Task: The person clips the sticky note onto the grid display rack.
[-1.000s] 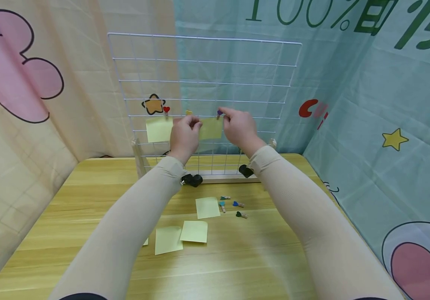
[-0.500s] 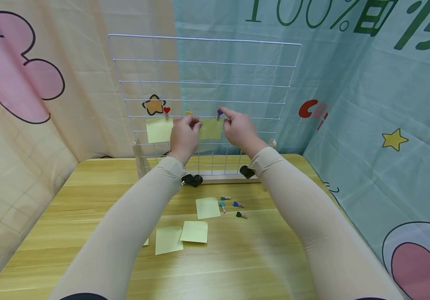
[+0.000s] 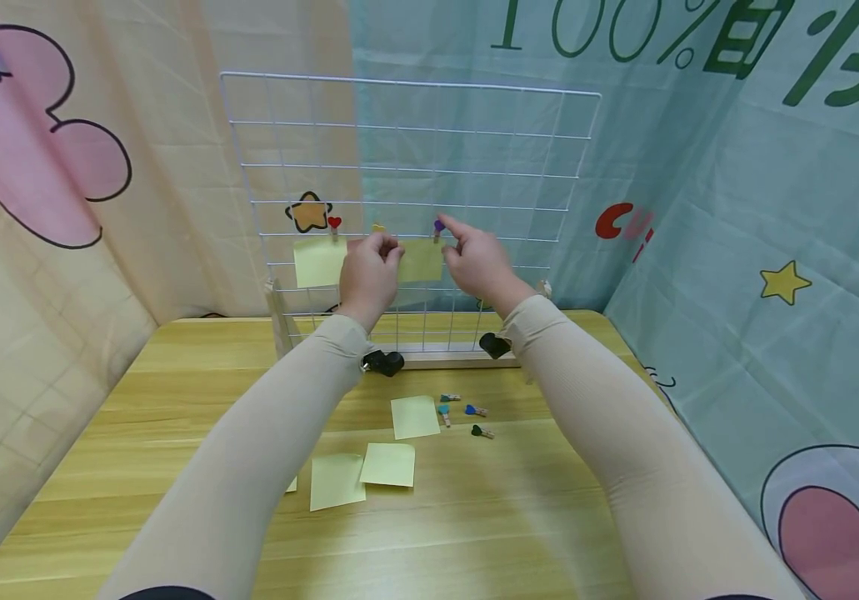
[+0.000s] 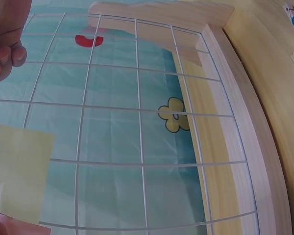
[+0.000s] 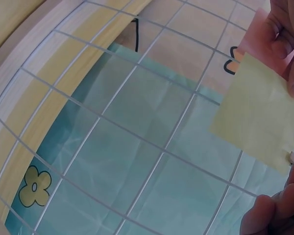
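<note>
A pale yellow note (image 3: 422, 259) hangs against the white wire grid (image 3: 429, 173), a mini clothespin with a purple heart (image 3: 440, 225) at its upper right. My left hand (image 3: 371, 271) pinches the note's left edge; in the right wrist view its thumb lies on a corner of the note (image 5: 259, 107). My right hand (image 3: 480, 262) holds the purple-heart clothespin, index finger on the heart. Behind the left fingers is a pink note (image 5: 264, 36), mostly hidden in the head view. To the left, another yellow note (image 3: 320, 262) hangs under a red-heart clothespin (image 3: 335, 225).
The grid stands in a wooden base (image 3: 451, 361) at the back of the wooden table (image 3: 474, 533). Loose yellow notes (image 3: 415, 417) lie in front, beside several heart clothespins (image 3: 476, 410). A yellow clothespin (image 3: 378, 227) sits on the grid. Printed curtains (image 3: 699, 250) surround the table.
Both hands stay at the note and the purple-heart clothespin. The head view has tilted very slightly, so the whole scene sits a little lower.
</note>
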A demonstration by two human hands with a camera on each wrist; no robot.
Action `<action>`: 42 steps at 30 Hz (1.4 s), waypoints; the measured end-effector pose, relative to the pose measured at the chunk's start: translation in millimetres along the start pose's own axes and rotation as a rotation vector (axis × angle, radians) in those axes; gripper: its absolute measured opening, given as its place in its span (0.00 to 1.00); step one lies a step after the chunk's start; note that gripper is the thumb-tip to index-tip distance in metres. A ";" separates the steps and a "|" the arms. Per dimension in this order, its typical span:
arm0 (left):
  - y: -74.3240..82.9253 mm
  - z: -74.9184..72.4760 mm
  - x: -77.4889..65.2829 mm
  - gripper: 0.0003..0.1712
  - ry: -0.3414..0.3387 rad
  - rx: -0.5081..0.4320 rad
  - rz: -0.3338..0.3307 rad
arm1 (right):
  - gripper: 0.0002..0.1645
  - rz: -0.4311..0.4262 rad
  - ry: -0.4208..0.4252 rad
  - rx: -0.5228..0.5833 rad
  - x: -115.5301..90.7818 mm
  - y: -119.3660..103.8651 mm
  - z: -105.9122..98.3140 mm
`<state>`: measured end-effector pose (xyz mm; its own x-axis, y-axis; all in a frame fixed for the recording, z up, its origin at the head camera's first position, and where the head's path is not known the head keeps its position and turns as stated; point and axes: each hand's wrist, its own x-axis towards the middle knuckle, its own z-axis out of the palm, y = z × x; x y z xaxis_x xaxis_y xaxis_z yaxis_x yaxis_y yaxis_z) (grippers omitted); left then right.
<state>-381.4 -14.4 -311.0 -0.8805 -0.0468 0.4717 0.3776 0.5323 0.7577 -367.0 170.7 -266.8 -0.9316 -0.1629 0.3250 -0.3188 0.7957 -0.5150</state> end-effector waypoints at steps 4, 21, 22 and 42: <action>1.6 -0.2 -0.7 0.11 -0.006 0.009 -0.009 | 0.35 0.015 -0.005 0.020 -0.2 0.2 0.4; -3.1 -5.4 -6.3 0.13 0.002 0.037 0.001 | 0.38 -0.077 0.011 -0.005 -12.6 7.6 -1.5; -3.3 -7.1 -7.8 0.13 0.000 0.038 0.006 | 0.38 -0.090 0.013 0.000 -15.9 8.6 -2.1; -36.1 -73.9 -70.1 0.21 -0.240 0.118 0.203 | 0.28 -0.162 -0.048 -0.083 -96.7 56.9 -6.6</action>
<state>-312.1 -92.8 -338.1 -0.8381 0.2631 0.4779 0.5292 0.6051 0.5949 -293.9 235.6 -322.3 -0.8773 -0.3187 0.3588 -0.4514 0.8018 -0.3915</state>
